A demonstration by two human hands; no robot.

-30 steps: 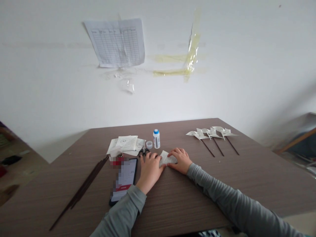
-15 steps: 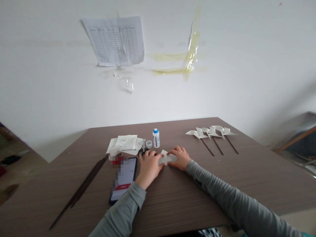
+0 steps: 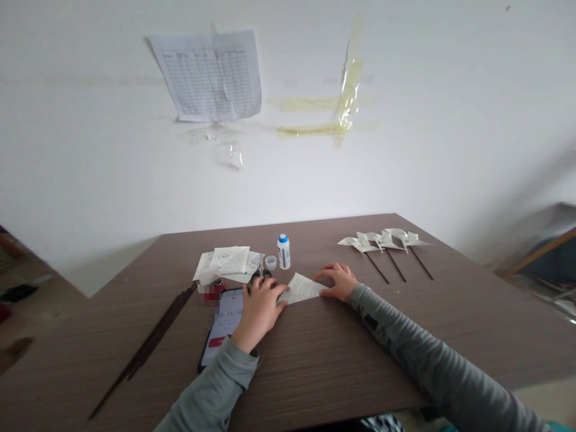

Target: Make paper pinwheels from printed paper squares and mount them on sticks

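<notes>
A small written sheet of paper, folded into a triangle, lies low over the table with its point toward the wall. My left hand pinches its left corner between thumb and forefinger. Its right corner is between the thumb and fingers of my right hand. Just beyond my left fingers lie black-handled scissors, partly hidden. A white glue bottle with a blue top stands upright behind the paper, beside a small clear cap.
A phone lies partly under my left wrist. Further left are a bundle of dark sticks and a stack of papers. Several paper pinwheels on sticks rest at the back right of the brown table. A wall stands behind.
My hands have moved apart, the left one leftward and the right one rightward. The paper between them now shows as a wider triangle, with more of its writing uncovered.
</notes>
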